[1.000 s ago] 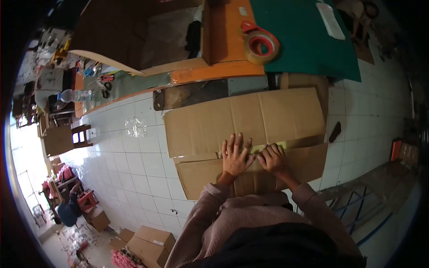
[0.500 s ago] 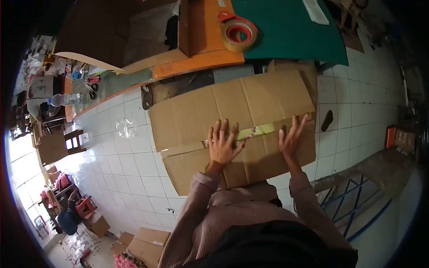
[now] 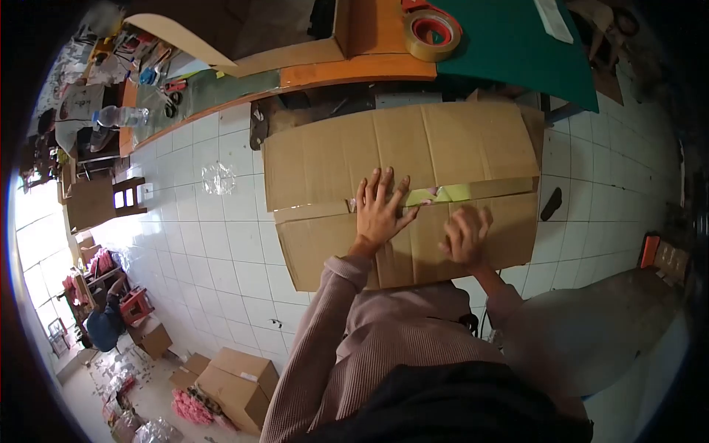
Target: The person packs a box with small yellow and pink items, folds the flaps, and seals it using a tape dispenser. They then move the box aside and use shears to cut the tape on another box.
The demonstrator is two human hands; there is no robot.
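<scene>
A large brown cardboard box stands before me, its two long top flaps nearly meeting. Through the narrow gap between them shows something yellow-green with pinkish bits. My left hand lies flat across the gap near its middle, fingers spread and nothing held. Over the near flap on the right is my right hand, fingers curled but apart, slightly blurred, with nothing visible in it. A red tape dispenser with a tan roll lies on the table beyond the box.
The orange-edged table carries an open carton, a green surface, scissors and a bottle. More cartons stand on the floor lower left. People are at far left and upper right. A dark shoe lies right.
My right hand has lifted off the right end of the gap, drawn back toward me and curled its fingers. My left hand stays on the flaps. The whole view has shifted.
</scene>
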